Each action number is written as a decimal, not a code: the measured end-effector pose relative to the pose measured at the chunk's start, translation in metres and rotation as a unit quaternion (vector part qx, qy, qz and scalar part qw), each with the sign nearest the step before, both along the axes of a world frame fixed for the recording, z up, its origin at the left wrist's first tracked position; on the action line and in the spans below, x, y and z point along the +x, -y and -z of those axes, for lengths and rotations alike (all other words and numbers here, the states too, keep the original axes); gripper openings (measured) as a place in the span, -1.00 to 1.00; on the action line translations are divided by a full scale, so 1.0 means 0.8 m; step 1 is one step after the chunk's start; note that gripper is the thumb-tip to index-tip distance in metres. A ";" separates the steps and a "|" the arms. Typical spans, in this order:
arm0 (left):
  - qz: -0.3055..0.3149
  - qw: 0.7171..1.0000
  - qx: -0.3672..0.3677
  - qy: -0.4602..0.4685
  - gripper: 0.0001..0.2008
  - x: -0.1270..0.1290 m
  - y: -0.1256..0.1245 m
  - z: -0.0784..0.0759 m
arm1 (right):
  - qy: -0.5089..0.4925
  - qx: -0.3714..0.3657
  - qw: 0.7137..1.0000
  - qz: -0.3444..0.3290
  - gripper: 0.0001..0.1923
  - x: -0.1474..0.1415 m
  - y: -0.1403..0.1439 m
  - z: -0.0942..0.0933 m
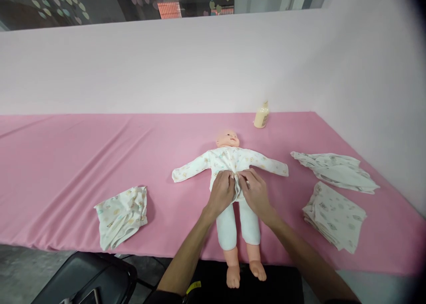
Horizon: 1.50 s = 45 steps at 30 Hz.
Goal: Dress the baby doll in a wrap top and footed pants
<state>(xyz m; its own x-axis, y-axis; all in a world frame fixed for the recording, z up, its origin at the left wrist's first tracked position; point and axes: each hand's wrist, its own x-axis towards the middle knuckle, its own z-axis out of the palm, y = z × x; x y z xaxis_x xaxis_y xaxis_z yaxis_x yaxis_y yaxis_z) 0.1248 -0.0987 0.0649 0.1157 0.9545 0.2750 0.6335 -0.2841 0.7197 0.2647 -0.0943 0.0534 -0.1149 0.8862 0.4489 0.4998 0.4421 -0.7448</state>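
Note:
A baby doll lies on its back on the pink-covered table, its feet over the front edge. It wears a white patterned baby shirt, with both sleeves spread out to the sides, and its legs are white down to the shins. My left hand pinches the shirt's front edge at the belly. Close beside it, my right hand pinches the other side of the front opening. The fingertips almost meet, and whatever fastening lies between them is too small to make out.
A pump bottle stands near the wall. Folded patterned cloth lies at the left; at the right are a crumpled white garment and a folded cloth stack. A black chair stands by the front edge of the pink sheet.

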 end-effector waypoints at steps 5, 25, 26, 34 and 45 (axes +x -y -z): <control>0.004 1.000 0.004 0.001 -0.67 0.000 0.001 0.002 | 0.023 0.016 1.000 -0.013 -0.73 -0.001 0.003 0.001; -0.012 0.992 -0.087 0.096 -0.73 -0.015 0.027 -0.017 | -0.105 -0.142 0.984 -0.023 -0.57 0.007 0.025 -0.005; -0.013 0.992 -0.096 0.079 -0.72 -0.015 0.034 -0.018 | -0.097 -0.150 0.984 -0.024 -0.56 0.005 0.028 -0.005; -0.049 0.993 -0.095 -0.058 -0.75 -0.002 0.045 -0.015 | -0.057 -0.198 0.978 -0.031 -0.62 0.003 0.039 -0.008; -0.012 0.971 0.030 -0.238 -0.79 -0.003 0.057 -0.005 | -0.078 -0.082 0.993 0.033 -0.71 0.030 0.036 -0.003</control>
